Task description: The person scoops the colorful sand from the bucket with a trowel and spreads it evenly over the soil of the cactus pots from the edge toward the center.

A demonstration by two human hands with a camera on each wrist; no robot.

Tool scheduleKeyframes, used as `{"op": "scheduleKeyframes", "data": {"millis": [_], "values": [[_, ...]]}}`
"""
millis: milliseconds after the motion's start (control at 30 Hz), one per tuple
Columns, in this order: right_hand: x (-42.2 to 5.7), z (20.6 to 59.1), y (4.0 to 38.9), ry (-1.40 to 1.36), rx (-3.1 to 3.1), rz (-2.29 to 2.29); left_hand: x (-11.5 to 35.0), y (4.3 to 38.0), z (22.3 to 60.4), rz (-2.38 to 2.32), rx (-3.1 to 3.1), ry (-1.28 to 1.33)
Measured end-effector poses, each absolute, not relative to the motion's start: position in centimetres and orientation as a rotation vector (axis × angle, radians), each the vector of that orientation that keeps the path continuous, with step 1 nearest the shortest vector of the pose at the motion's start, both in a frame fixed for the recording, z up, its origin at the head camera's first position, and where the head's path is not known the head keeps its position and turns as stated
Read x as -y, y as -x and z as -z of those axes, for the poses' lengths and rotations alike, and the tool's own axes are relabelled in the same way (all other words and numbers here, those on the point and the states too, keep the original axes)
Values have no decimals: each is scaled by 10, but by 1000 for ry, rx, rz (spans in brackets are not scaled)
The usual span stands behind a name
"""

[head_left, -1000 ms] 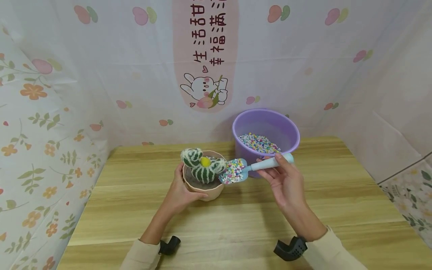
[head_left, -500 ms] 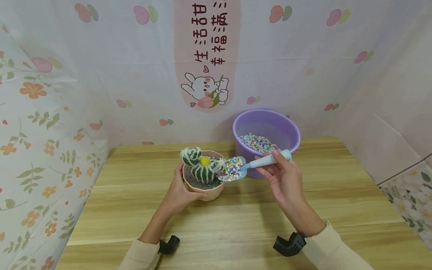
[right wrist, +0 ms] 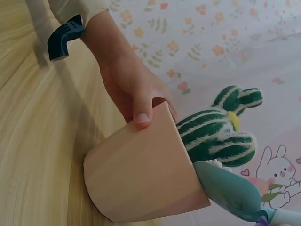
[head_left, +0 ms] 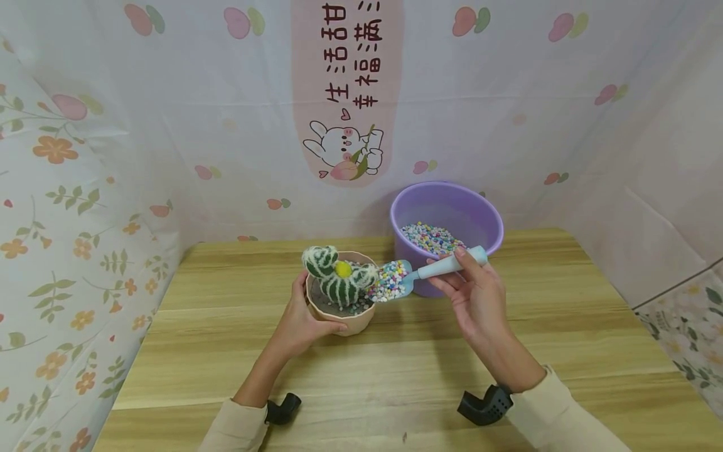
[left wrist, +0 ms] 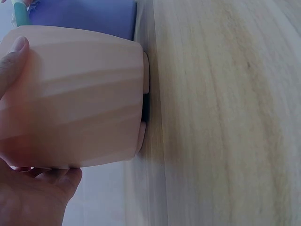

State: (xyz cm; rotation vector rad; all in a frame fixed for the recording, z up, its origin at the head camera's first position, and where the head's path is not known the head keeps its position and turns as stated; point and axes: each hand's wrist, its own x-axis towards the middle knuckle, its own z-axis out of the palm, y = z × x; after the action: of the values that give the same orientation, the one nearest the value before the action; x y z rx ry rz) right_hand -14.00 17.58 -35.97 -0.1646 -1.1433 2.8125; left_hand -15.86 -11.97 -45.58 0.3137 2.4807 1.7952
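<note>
A peach-coloured flowerpot (head_left: 351,324) stands on the table, holding a green knitted cactus (head_left: 341,291) with white stripes and a yellow tuft. My left hand (head_left: 300,325) grips the pot's left side, its thumb along the front below the rim. With my right hand (head_left: 479,294) I hold a light blue hand trowel by its pale handle (head_left: 449,265). Colourful pebbles (head_left: 391,280) fill the trowel's blade. In the right wrist view the blade (right wrist: 230,190) lies tilted right at the pot's rim. Some pebbles (head_left: 359,306) lie inside the pot, beside the cactus.
Behind the trowel a purple bucket (head_left: 400,207) stands at the back of the wooden table (head_left: 361,389), partly filled with more colourful pebbles (head_left: 432,238). Patterned cloth (head_left: 226,125) hangs behind and at both sides. Black wrist devices (head_left: 487,405) sit at both sleeves.
The trowel's handle has risen slightly, tilting the blade toward the pot. More pebbles now lie in the pot at the cactus's right side. My left hand keeps its grip.
</note>
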Motion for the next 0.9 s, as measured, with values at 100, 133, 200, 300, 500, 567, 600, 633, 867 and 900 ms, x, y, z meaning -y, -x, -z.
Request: {"op": "scheduleKeyframes", "data": {"millis": [100,133,200,300,500,567,600,633,867,900], "values": [[-175,359,140,164,1131,-2809,120,158,456,-1800,-2477,-313],[-175,359,140,165,1128,-2808,120,158,456,-1800,-2477,-312],[-175,358,141,168,1124,-2804,120,159,456,-1800,-2474,-308],[-174,357,141,157,1126,-2796,120,159,455,-1788,-2480,-302],[-173,354,143,151,1143,-2763,123,161,455,-1769,-2476,-309],[-173,353,143,154,1144,-2759,123,162,454,-1776,-2465,-320],[-173,352,143,155,1147,-2756,123,162,454,-1775,-2468,-327],[-173,352,144,152,1147,-2756,124,162,455,-1775,-2470,-336],[-173,350,145,116,1178,-2750,125,164,456,-1754,-2483,-366],[-173,349,146,113,1180,-2753,125,165,456,-1756,-2480,-371]]}}
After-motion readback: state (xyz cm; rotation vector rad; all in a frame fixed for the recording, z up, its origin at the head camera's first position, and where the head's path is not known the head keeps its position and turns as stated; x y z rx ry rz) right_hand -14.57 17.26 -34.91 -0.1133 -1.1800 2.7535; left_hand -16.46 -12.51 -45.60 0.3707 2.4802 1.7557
